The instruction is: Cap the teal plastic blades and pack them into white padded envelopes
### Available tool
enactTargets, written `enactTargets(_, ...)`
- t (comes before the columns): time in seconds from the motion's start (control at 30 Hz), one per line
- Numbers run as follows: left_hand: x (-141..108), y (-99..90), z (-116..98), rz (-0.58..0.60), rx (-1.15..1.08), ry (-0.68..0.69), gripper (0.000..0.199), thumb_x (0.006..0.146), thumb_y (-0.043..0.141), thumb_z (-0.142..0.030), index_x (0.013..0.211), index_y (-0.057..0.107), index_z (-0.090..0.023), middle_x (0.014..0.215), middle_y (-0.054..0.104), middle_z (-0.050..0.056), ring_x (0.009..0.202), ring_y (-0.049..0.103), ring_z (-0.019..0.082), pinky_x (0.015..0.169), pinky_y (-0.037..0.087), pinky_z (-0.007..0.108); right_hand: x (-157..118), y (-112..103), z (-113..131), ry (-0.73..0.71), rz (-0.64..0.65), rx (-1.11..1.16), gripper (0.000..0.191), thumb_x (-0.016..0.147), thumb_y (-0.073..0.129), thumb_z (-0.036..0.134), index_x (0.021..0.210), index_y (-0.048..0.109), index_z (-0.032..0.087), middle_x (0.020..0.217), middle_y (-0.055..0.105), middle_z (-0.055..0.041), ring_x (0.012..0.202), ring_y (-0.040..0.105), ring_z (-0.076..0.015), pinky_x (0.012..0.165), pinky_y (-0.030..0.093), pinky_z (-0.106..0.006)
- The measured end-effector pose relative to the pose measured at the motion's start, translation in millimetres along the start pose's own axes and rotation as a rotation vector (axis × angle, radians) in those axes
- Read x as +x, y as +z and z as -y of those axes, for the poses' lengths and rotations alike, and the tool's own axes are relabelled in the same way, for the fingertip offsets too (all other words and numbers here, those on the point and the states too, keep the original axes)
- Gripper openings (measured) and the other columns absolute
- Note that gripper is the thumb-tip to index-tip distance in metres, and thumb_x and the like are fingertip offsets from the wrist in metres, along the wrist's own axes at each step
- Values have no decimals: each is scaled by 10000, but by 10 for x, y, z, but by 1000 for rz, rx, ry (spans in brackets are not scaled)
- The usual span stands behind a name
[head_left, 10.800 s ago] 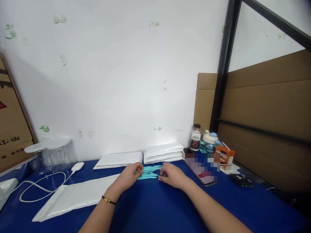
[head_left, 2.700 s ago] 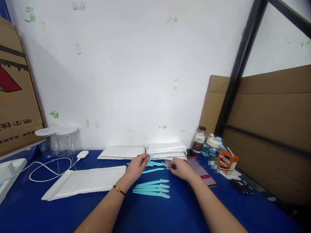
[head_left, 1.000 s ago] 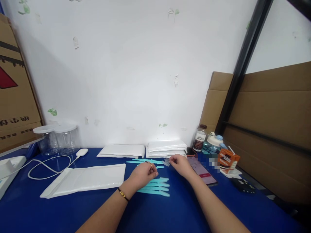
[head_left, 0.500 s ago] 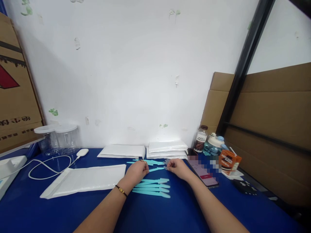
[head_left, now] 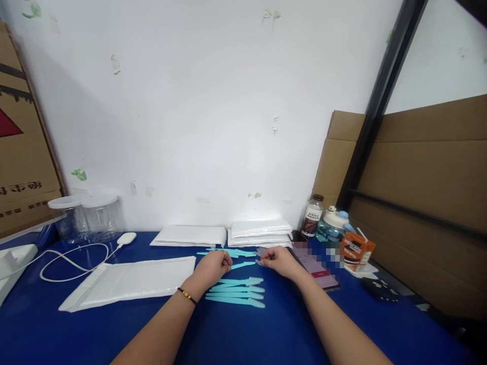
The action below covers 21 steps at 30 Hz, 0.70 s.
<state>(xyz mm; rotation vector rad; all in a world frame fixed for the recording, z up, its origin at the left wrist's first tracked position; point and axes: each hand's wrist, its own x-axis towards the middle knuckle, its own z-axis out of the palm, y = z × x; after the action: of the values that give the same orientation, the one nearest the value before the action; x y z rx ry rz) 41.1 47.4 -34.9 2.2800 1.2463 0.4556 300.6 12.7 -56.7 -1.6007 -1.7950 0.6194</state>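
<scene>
My left hand (head_left: 216, 264) is closed, thumb and fingers pinched on a turquoise eyebrow razor (head_left: 244, 264) whose blade end points right. My right hand (head_left: 279, 261) pinches a small clear blade cap (head_left: 258, 262) just off the razor's tip. A narrow gap shows between cap and razor. Behind both hands lie more turquoise razors (head_left: 243, 253), partly covered by my left hand, with several loose clear caps (head_left: 261, 250) at their right end. Nearer to me, a row of turquoise razors (head_left: 239, 301) lies side by side, and clear caps appear to cover their blade ends.
White padded mailers (head_left: 190, 236) and a white stack (head_left: 261, 234) lie by the wall. Another mailer (head_left: 133, 279) is at left, beside a white cable (head_left: 76, 276) and clear jars (head_left: 102, 220). Right stand a phone (head_left: 319, 271), bottle (head_left: 312, 217), jug (head_left: 332, 227) and orange carton (head_left: 356, 249).
The whole view has shifted slightly. Both hands keep nearly the same pose, with the razor and cap still facing each other across a small gap.
</scene>
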Motion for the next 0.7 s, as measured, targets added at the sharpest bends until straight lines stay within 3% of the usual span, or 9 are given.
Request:
enactTargets(0.23,28,24,54,6,-37,26,145,692,544,-216,804,634,-200,750,646,-4,688,582,129,580,389,200,-25,25,107,-23,25,39,109,629,643,232,691,700,162,590,627,-5,525,515,-109,495,366,-200)
enactTargets(0.47,32,36,8,44,-36,119,173,720,516,-259,819,642,-192,715,619,-6,647,553,122,572,388,203,-50,62,232,-32,135,143,133,587,691,247,686,706,158,566,618,3,485,493,-96,469,356,-194)
enactTargets(0.7,0,-12,-52,64,22,153,160,737,521,-266,832,631,-200,782,612,2,690,550,128,617,405,213,-63,65,244,-48,156,117,159,595,693,271,702,700,153,573,626,-3,496,506,-104,480,368,-200)
